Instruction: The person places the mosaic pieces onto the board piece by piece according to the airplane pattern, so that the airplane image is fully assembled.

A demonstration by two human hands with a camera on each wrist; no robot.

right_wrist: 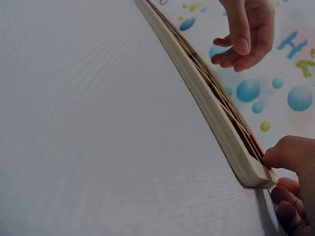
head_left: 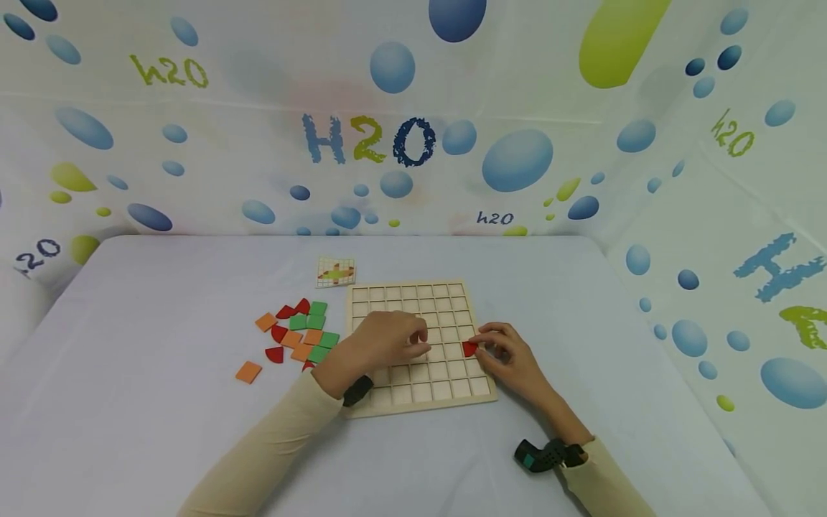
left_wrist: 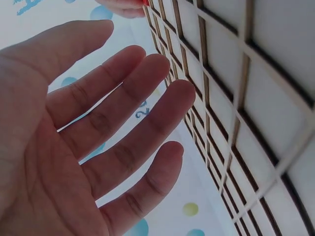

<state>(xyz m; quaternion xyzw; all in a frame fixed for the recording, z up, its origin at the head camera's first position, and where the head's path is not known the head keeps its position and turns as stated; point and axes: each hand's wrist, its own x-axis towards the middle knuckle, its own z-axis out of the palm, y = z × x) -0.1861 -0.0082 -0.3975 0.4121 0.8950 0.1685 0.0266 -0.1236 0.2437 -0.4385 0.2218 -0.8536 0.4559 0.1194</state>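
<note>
My left hand (head_left: 389,337) hovers above the wooden grid board (head_left: 413,411), fingers loosely bent and apart. Nothing lies in its palm, as the left wrist view shows. At the board's right edge, my right hand (head_left: 510,359) holds a red quarter-circle tile (head_left: 469,349) with thumb and index fingertips, over a cell of the right-hand column. In the right wrist view only a thin strip of the red tile (right_wrist: 255,145) shows by the fingertip. The other right-hand fingers are bent beside the board's outer edge.
Left of the board lie orange square tiles (head_left: 248,372), green square tiles (head_left: 298,322) and red quarter-circle tiles (head_left: 274,355), several in a loose cluster. A pattern card (head_left: 336,273) lies behind the board's far left corner. White cloth (head_left: 161,323) covers the table.
</note>
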